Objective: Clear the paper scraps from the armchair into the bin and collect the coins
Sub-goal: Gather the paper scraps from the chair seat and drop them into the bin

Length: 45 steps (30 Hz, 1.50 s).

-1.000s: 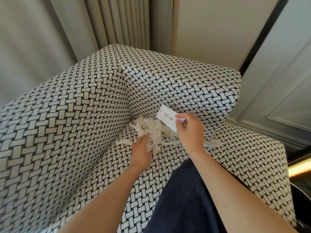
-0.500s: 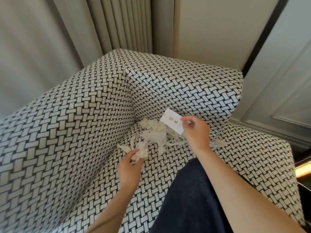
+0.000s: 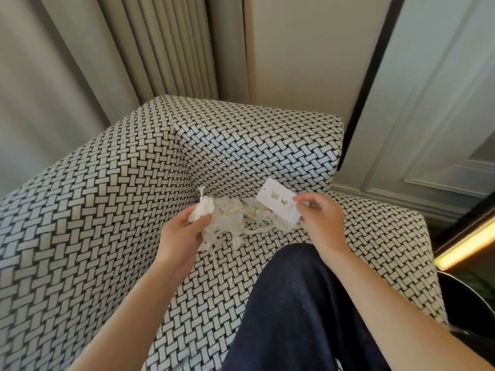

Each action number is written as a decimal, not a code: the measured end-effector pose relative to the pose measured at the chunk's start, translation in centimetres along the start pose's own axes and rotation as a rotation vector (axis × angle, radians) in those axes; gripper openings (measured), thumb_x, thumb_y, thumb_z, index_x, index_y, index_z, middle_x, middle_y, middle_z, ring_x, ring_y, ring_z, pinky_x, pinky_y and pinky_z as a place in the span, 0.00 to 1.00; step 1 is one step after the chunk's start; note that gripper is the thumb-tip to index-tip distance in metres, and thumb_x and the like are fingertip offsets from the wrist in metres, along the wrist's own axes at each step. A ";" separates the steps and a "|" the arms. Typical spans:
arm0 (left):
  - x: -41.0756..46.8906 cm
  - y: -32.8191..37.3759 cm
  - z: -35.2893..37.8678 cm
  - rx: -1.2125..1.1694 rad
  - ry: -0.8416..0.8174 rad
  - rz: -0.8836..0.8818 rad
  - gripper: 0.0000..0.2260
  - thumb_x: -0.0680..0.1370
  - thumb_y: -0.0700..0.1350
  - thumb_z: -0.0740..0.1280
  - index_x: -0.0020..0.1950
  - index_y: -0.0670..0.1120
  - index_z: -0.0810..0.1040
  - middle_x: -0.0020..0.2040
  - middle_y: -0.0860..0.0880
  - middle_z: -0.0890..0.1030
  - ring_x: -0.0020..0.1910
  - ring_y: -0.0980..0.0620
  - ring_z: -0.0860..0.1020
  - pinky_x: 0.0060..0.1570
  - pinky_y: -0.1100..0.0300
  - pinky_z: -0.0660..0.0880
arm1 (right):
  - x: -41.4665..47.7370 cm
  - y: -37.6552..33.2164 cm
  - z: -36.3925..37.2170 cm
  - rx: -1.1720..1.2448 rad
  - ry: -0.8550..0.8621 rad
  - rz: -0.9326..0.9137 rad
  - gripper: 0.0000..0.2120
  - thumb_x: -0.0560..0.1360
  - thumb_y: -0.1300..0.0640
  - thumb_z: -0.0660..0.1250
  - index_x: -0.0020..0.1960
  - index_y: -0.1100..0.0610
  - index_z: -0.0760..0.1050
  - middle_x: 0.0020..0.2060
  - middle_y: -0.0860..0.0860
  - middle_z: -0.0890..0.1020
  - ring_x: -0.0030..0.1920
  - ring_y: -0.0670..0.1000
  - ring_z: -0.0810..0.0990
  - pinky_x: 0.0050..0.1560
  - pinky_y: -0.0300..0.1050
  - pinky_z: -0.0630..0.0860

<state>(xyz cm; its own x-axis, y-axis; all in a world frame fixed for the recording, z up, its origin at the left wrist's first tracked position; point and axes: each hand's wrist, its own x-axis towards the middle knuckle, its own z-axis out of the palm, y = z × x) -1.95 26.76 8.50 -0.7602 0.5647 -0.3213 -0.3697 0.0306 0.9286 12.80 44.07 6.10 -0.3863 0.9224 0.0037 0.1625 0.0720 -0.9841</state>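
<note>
left hand (image 3: pixel 184 234) grips scraps (image 3: pixel 230 220) | right hand (image 3: pixel 320 222) pinches card (image 3: pixel 278 204) | step: gather the far-seat pile | tip: bunch tight, watch for coins underneath

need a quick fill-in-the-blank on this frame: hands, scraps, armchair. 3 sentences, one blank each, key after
1. The right hand pinches a white ____ with gold characters.
2. The left hand grips a bunch of paper scraps beside the pile that lies on the armchair's ____.
3. A leg in dark ____ cloth crosses the lower part of the view.

Missing words: card; seat; blue.
</note>
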 end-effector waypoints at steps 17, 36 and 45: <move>-0.6 1.7 20.2 0.046 -0.539 -0.114 0.11 0.77 0.34 0.63 0.58 0.43 0.75 0.49 0.46 0.81 0.39 0.57 0.78 0.47 0.62 0.78 | -2.9 6.5 -18.0 0.101 0.466 0.169 0.09 0.76 0.63 0.64 0.45 0.51 0.79 0.52 0.49 0.80 0.51 0.47 0.78 0.53 0.46 0.77; -4.2 -15.2 39.9 0.155 -0.778 -0.556 0.19 0.76 0.32 0.64 0.65 0.45 0.72 0.57 0.41 0.78 0.45 0.52 0.77 0.54 0.55 0.76 | -1.4 14.2 -28.7 0.572 1.004 0.588 0.07 0.77 0.59 0.62 0.42 0.54 0.77 0.43 0.51 0.79 0.43 0.47 0.77 0.47 0.43 0.73; -5.7 -19.0 42.5 0.273 -0.728 -0.518 0.20 0.76 0.31 0.64 0.67 0.42 0.71 0.58 0.42 0.77 0.46 0.53 0.77 0.42 0.63 0.74 | -1.1 14.6 -29.1 0.819 1.017 0.668 0.11 0.79 0.54 0.60 0.61 0.48 0.70 0.47 0.49 0.79 0.46 0.46 0.76 0.48 0.41 0.67</move>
<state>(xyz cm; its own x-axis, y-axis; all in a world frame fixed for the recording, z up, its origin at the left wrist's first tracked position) 32.17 58.01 0.61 0.0205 0.8014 -0.5978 -0.3609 0.5636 0.7431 42.00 55.19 -3.13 0.4010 0.5863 -0.7039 -0.6334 -0.3776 -0.6754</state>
